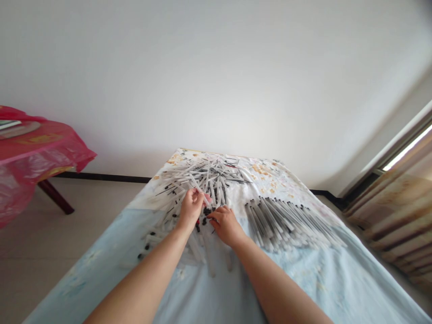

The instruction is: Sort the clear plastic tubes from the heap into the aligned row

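My left hand (192,208) is closed in a pinch around a translucent white plastic tube (196,183), which slants up and away from the fingers. Beside it, my right hand (227,224) reaches into a small heap of black caps (207,210), thumb and fingers closing at a small black piece. Its fingertips partly hide that piece. Beyond both hands lies a tangled pile of white tubes and thin black rods (211,173). A small red and black piece (198,224) lies between my wrists. More loose tubes (197,247) lie under and around my forearms.
To the right, many dark-filled tubes with black ends (286,222) lie side by side in a row. All rest on a bed-like surface with a floral cloth (270,173) and blue sheet (324,279). A red-covered table (50,144) stands left; a curtain (398,216) hangs right.
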### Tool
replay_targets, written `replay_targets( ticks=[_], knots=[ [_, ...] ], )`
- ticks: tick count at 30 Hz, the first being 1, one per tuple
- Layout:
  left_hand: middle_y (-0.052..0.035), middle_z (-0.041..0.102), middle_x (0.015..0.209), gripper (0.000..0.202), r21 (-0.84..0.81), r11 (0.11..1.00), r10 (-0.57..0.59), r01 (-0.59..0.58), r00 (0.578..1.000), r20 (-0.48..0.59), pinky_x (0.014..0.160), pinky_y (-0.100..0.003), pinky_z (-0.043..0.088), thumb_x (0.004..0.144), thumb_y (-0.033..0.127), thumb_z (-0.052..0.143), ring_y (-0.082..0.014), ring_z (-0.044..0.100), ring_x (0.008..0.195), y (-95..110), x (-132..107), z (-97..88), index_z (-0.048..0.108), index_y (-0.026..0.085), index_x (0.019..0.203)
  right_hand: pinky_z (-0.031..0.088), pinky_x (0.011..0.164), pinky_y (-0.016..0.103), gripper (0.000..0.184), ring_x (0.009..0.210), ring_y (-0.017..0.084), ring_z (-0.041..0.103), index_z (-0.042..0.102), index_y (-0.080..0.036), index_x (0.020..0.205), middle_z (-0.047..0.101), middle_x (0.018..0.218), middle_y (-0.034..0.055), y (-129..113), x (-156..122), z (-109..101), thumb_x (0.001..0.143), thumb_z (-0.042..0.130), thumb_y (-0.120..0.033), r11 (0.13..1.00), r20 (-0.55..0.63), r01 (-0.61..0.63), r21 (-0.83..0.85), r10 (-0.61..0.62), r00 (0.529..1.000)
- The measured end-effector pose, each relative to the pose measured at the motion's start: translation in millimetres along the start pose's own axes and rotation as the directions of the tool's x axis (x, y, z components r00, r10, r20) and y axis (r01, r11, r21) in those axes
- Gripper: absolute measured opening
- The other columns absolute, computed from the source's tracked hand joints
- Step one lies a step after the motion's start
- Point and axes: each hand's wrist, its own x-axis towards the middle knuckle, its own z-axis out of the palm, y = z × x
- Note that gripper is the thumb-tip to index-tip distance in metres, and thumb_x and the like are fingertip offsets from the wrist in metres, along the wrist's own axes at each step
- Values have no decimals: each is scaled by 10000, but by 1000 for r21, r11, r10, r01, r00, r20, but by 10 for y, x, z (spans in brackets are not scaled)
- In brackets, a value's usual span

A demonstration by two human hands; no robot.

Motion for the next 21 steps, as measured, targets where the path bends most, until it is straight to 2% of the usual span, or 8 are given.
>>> replay_targets(
  ticks=[4,8,12,16,21],
  knots=[
    [-48,642,738,214,14,997,73,-73,997,-21,636,-329,502,721,289,510,-189,640,682,-21,-4,-15,401,183,871,305,779,325,212,891,183,456,641,-270,923,592,891,23,58,-78,-152,787,512,-171,1000,47,4,10,-5,999],
    [-62,644,757,202,14,997,81,-81,996,28,619,-318,510,721,299,515,-197,638,716,3,-57,12,413,183,851,279,783,337,196,900,190,436,653,-275,889,596,890,19,117,-135,-256,747,574,-167,997,138,69,-13,-67,988],
    [-62,650,735,221,-51,998,25,-22,998,51,609,-338,517,705,321,546,-206,640,702,27,-98,55,420,182,822,265,767,343,95,894,195,423,669,-257,782,587,854,19,131,-123,-185,730,609,-205,994,141,87,-62,-77,987],
    [-67,658,748,264,-158,986,-44,49,998,39,641,-356,515,681,341,585,-205,642,710,46,-133,96,429,173,813,274,774,335,69,893,189,418,658,-255,776,579,872,10,120,-103,-108,750,595,-247,988,121,146,-46,-139,983],
    [-86,665,776,254,-256,959,-105,118,993,61,694,-362,505,673,322,608,-196,641,742,45,-153,113,448,151,770,297,797,334,73,904,186,433,632,-238,795,583,897,15,109,-106,-176,777,561,-239,985,92,169,34,-172,981]
  ],
)
